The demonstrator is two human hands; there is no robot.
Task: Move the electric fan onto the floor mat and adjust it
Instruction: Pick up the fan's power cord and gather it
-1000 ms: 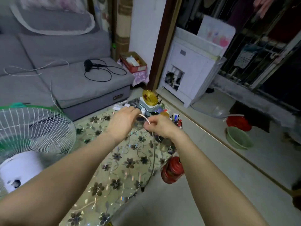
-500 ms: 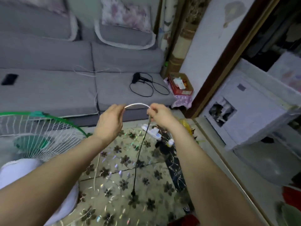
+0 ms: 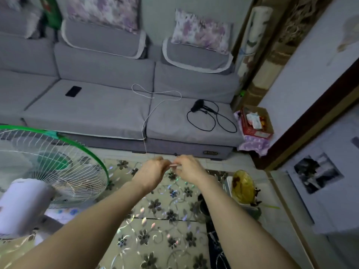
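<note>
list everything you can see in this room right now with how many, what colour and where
fan: one, white with green rim, left, on the mat
floor mat: one, beige with dark flowers, centre floor
sofa: one, grey, along the back
pillows: two, purple floral, on the sofa back
phone: one, black, left seat
hair dryer: one, black, right seat
white cable: one, runs from the seat down to the hands
box: one, red, right of the sofa
left hand: pinching the cable
right hand: pinching the cable end
</note>
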